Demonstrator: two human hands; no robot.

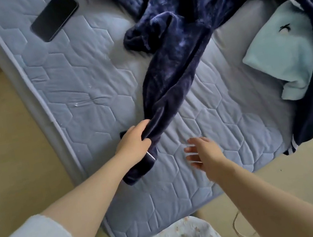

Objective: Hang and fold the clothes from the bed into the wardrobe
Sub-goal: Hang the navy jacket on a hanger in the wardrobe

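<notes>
- One navy fleece (180, 68) sprawls over the mattress (62, 89), its bulk heaped at the far side and one long limb stretched toward the near edge; sleeve or leg, I cannot tell.
- Left hand (133, 143) is clamped round that limb just above the cuff (140, 171), fingers curled tight, with the cuff trailing onto the quilting below the wrist.
- Right hand (203, 152) hovers just beside it, fingers straight and spread, holding nothing and clear of the fabric.
- My read: this is the gather, pulling the fleece in to find its shape before it gets hung or folded.
- To do it well, the free hand wants a second hold further up the limb, nearer the body, so the weight is shared.
- Lift, don't drag: the far folds lie against a pale blue towel (283, 58), and a hard tug may sweep it along.
- Striped hem (291, 147) hangs over the right edge; a pull from the left could tip it off.
- Phone (54, 15) sits by the far left edge, well apart from the cloth.
</notes>
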